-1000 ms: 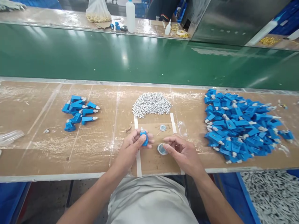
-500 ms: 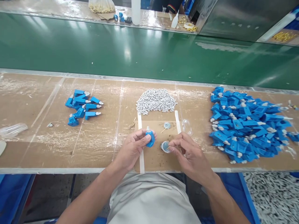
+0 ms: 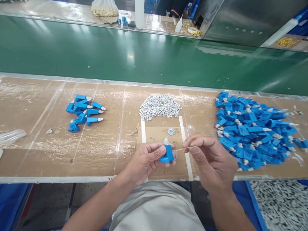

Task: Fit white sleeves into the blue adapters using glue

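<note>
My left hand (image 3: 149, 158) is closed around a blue plastic part (image 3: 167, 154) with a whitish tip pointing away from me. My right hand (image 3: 211, 160) pinches a thin wooden stick (image 3: 179, 149), whose far end reaches the right side of the blue part; whether it touches cannot be seen. Behind the blue part, a small clear cup (image 3: 175, 154) is mostly hidden. Just beyond lies a round clear blob (image 3: 171, 131), with another thin stick (image 3: 168, 136) at its edge. Farther off is a heap of small grey-white pieces (image 3: 160, 106).
A large pile of blue parts with white tips (image 3: 255, 131) fills the right side. A smaller group (image 3: 84, 110) lies on the left, near a clear plastic cup (image 3: 12, 137). A green belt (image 3: 115, 54) runs beyond the cardboard-covered table (image 3: 96, 154). White tape strips (image 3: 182, 128) mark the middle.
My right hand has moved away from the small cup, and the stick in its fingers now shows beside the blue part. My left hand has brought the blue part right and turned it.
</note>
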Demonstrator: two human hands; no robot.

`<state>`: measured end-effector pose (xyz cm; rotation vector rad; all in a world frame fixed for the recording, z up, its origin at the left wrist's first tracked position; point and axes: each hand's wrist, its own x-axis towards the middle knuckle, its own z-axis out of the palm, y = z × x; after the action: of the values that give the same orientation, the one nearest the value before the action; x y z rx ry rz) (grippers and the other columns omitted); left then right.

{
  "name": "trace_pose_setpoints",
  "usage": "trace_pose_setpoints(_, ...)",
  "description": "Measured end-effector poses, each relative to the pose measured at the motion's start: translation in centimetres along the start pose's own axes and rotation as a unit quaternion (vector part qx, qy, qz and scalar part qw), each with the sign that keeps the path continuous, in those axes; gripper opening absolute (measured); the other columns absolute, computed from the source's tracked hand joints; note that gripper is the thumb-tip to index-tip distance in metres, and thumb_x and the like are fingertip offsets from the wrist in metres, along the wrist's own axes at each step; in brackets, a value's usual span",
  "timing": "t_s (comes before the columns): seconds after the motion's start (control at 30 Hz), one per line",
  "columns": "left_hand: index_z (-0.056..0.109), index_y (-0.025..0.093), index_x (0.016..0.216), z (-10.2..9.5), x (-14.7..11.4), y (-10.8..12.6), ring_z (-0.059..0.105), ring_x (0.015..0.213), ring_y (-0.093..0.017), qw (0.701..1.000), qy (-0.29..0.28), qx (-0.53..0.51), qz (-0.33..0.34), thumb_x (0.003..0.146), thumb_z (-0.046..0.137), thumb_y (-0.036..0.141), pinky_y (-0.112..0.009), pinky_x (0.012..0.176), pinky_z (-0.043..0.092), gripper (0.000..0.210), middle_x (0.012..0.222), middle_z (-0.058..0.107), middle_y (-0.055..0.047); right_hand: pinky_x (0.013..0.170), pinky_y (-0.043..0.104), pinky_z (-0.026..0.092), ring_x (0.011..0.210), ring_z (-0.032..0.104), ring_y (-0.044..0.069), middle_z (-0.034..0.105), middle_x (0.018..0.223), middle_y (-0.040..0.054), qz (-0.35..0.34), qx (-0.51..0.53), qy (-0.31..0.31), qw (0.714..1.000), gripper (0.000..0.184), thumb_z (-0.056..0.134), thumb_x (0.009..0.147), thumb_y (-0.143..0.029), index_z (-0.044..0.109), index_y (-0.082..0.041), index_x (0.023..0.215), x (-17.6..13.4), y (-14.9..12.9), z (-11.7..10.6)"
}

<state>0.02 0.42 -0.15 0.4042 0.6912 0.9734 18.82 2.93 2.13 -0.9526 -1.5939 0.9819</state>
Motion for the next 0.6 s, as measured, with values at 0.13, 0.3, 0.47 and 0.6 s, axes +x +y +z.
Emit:
trace_pose_setpoints(0.13,0.079,0.009,0.099,0.03,0.00,-0.11,0.068,0.076,-0.015,1.000,-0.020,0.009,0.001,0.088,0.075,0.041,-0.020,0.066,0.050,0.035,0.089,0.072,-0.012,0.073,0.034,0.054,0.087,0.066,0.020,0.068,0.092,0.0039,-0.006,0.007,-0.009,1.000,0.012,0.060,0.099,-0.014,0.066,-0.024,0.100,0.16,-0.12,0.60)
trace_pose_setpoints(0.3,0.077,0.010,0.092,-0.06,-0.06,-0.26,0.065,0.071,-0.014,1.000,-0.027,0.015,-0.004,0.089,0.074,0.043,-0.023,0.067,0.049,0.033,0.085,0.069,-0.009,0.072,0.035,0.055,0.083,0.066,0.020,0.069,0.092,0.0041,0.003,0.006,-0.004,1.000,0.011,0.060,0.099,-0.015,0.066,-0.024,0.100,0.11,0.16,0.76)
trace_pose_setpoints(0.47,0.076,0.012,0.090,-0.15,0.06,-0.45,0.062,0.069,-0.015,0.999,-0.029,0.029,-0.002,0.089,0.074,0.047,-0.025,0.068,0.047,0.035,0.082,0.069,-0.009,0.073,0.034,0.055,0.081,0.067,0.020,0.070,0.092,0.0036,0.004,0.002,-0.004,1.000,0.010,0.061,0.099,-0.015,0.067,-0.024,0.099,0.09,0.48,0.92)
trace_pose_setpoints(0.6,0.076,0.013,0.086,-0.31,0.07,-0.54,0.062,0.070,-0.015,0.999,-0.035,0.035,0.002,0.089,0.073,0.047,-0.026,0.068,0.047,0.035,0.080,0.068,-0.008,0.074,0.035,0.055,0.082,0.067,0.020,0.069,0.091,0.0037,0.006,0.002,-0.011,1.000,0.011,0.060,0.099,-0.014,0.066,-0.024,0.100,-0.05,0.82,1.10)
